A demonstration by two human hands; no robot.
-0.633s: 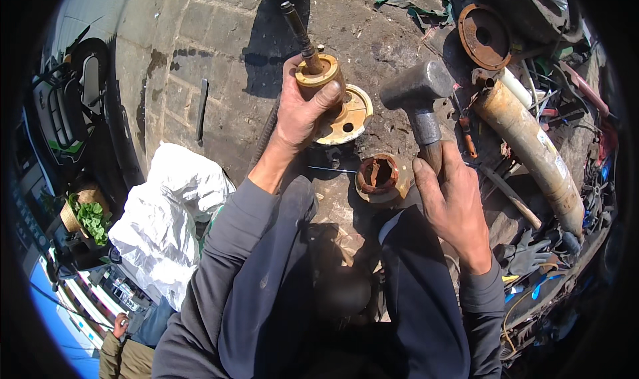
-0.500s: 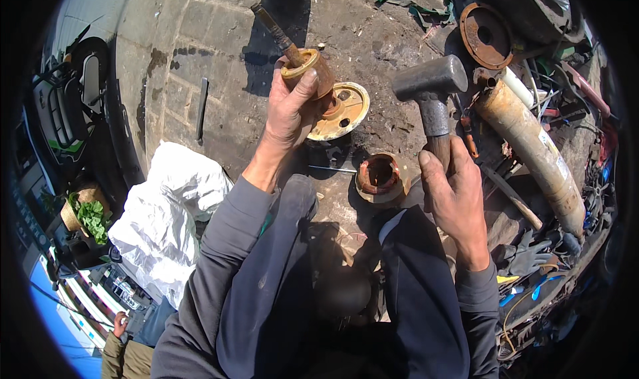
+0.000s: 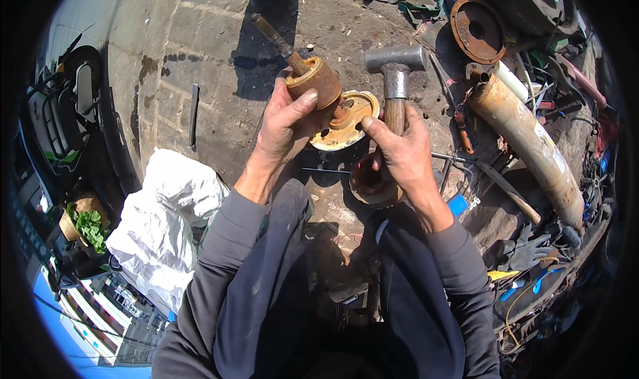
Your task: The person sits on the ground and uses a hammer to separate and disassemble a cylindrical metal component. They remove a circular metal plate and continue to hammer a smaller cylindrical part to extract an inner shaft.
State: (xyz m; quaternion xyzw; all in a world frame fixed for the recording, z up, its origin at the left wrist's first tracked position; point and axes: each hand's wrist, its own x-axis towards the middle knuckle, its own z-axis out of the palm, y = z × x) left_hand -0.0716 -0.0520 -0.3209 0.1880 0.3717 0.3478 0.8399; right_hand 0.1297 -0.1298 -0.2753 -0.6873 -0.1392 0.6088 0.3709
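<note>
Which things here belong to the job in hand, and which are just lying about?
Job, apparently: hammer, held; rusty cylinder, held; yellow disc, beside it; perhaps the rusty cup.

Lying about, apparently: long pipe; orange-handled tool; gloves; white sheet.

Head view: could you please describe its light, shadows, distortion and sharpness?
In the head view, strong sunlight nearly washes out the crumpled white sheet; in the head view, a dark shadow lies across the grey stone paving; the head view's outer parts look bent by fisheye distortion; in the head view, the wooden-handled metal hammer looks fairly sharp.
</note>
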